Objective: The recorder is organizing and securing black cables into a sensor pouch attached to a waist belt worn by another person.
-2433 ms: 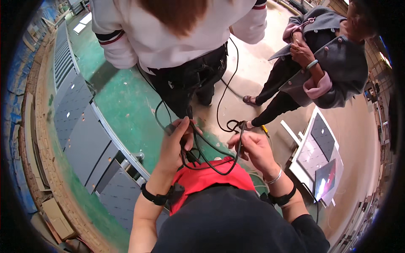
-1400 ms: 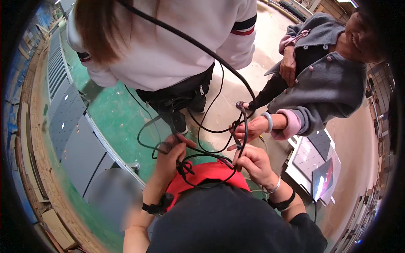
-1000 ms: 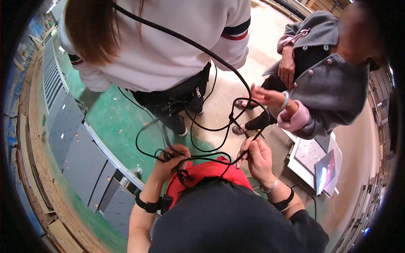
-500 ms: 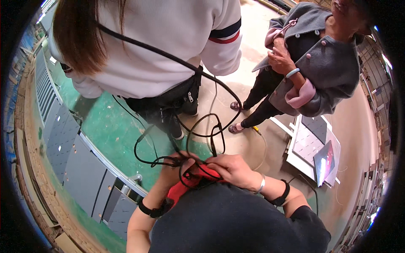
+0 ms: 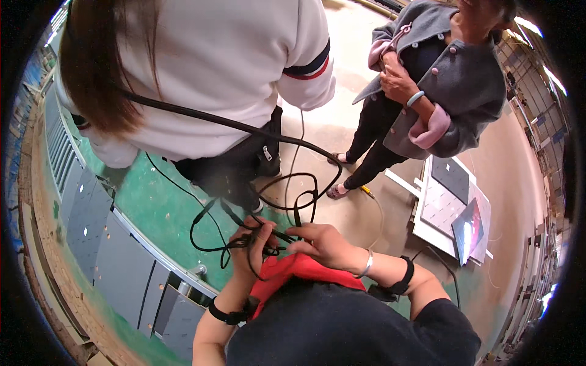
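Left hand (image 5: 253,239) is wrapped round bunched black cable (image 5: 280,235), right hand (image 5: 326,245) half-curled and pinching it just beside, with a white-sweatered co-worker (image 5: 213,61) at far left.

between the left hand (image 5: 253,247) and the right hand (image 5: 329,245) the room is narrow, because the black cable (image 5: 297,215) lies there. ahead of the grip, its loops block the way, and ahead-left stands a person in white (image 5: 201,61). the red cloth (image 5: 302,269) is close on the near side. right of the grip, a hand could pass sideways above the brown floor (image 5: 390,229), before the stacked panels (image 5: 442,204).
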`<action>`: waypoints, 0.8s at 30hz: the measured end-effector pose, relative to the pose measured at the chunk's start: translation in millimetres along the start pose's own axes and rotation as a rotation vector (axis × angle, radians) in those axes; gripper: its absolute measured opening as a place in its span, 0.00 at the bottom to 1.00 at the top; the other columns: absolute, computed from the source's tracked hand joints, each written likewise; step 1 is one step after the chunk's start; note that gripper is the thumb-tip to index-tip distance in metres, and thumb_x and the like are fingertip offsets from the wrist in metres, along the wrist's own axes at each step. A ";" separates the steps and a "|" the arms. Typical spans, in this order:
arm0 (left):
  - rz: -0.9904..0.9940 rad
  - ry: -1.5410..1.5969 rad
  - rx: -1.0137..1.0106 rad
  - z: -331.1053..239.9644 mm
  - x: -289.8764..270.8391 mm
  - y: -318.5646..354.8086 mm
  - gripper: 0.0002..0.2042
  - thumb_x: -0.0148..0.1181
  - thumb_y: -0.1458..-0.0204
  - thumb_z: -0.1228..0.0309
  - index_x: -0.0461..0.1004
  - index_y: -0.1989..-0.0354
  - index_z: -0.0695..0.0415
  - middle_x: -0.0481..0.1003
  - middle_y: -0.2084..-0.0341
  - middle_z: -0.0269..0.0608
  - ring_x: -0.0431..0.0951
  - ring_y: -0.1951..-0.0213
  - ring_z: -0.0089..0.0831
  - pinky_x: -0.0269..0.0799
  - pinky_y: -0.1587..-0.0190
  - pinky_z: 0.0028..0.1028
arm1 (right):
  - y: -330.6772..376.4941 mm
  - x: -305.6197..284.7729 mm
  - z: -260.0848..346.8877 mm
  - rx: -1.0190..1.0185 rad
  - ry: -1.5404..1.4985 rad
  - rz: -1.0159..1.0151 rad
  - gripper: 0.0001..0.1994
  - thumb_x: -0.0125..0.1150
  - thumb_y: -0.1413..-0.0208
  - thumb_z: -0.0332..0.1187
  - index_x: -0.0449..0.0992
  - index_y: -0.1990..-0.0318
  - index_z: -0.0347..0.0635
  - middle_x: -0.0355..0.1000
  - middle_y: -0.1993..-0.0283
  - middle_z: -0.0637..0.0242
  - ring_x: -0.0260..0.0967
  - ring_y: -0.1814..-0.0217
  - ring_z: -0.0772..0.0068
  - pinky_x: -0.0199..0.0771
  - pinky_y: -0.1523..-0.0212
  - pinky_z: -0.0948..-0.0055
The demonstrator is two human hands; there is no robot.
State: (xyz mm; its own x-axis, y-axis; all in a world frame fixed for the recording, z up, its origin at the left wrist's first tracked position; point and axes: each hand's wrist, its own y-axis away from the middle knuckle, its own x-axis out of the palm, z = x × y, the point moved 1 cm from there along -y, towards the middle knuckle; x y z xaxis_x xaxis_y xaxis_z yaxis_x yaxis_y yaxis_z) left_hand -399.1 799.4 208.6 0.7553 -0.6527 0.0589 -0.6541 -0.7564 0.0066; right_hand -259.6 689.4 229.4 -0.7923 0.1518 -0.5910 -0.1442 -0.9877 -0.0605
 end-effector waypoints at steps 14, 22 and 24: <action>-0.441 -0.170 0.234 0.5 26.5 -8.4 0.05 0.56 0.50 0.74 0.71 0.73 0.63 0.71 0.77 0.39 0.70 0.73 0.28 0.65 0.68 0.25 | -3.4 38.6 43.5 0.235 -0.056 0.141 0.53 0.66 0.68 0.59 0.48 0.41 0.28 0.60 0.54 0.37 0.63 0.53 0.40 0.68 0.56 0.61; 0.246 0.281 -0.374 -18.2 -17.2 -10.2 0.18 0.55 0.53 0.78 0.67 0.51 0.62 0.73 0.63 0.37 0.65 0.78 0.17 0.61 0.78 0.18 | -3.8 23.0 14.1 0.306 -0.419 0.151 0.22 0.63 0.54 0.40 0.66 0.54 0.38 0.71 0.71 0.56 0.71 0.67 0.55 0.69 0.63 0.65; 0.292 0.443 -0.331 -25.5 -19.4 -1.1 0.26 0.54 0.57 0.79 0.61 0.45 0.60 0.71 0.57 0.40 0.64 0.81 0.18 0.60 0.81 0.18 | -5.9 26.2 10.2 0.190 -0.137 0.033 0.16 0.62 0.53 0.36 0.68 0.62 0.36 0.71 0.72 0.55 0.69 0.71 0.56 0.68 0.68 0.67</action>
State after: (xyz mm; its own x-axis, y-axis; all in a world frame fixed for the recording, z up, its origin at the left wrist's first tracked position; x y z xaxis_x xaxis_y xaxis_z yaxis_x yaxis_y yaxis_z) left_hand -414.1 814.0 232.9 0.5012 -0.6967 0.5132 -0.8625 -0.4497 0.2320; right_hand -285.6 699.6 222.5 -0.8695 0.1358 -0.4749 -0.2152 -0.9695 0.1169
